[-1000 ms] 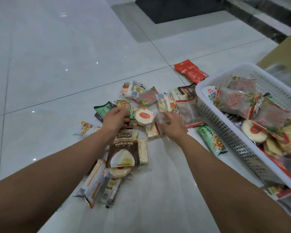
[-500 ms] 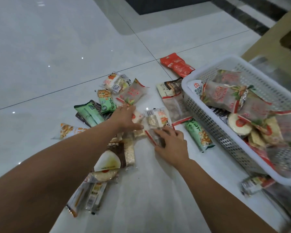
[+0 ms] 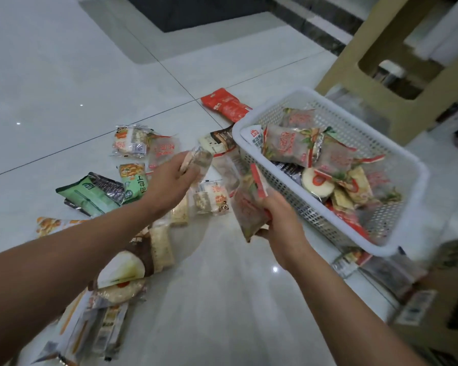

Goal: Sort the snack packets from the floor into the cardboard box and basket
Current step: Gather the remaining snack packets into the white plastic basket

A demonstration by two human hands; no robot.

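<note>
Packets held, two: cracker packet (image 3: 197, 161), left hand (image 3: 169, 180); red-edged packet (image 3: 247, 207), right hand (image 3: 282, 221).

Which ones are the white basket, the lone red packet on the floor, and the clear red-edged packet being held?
white basket (image 3: 362, 125): head view, far rim.
red packet (image 3: 226, 105): head view, middle of wrapper.
clear red-edged packet (image 3: 249, 210): head view, body above the right hand (image 3: 280, 220).

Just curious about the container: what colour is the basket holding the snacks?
White. The basket is perforated plastic, and it shows best in the head view.
</note>
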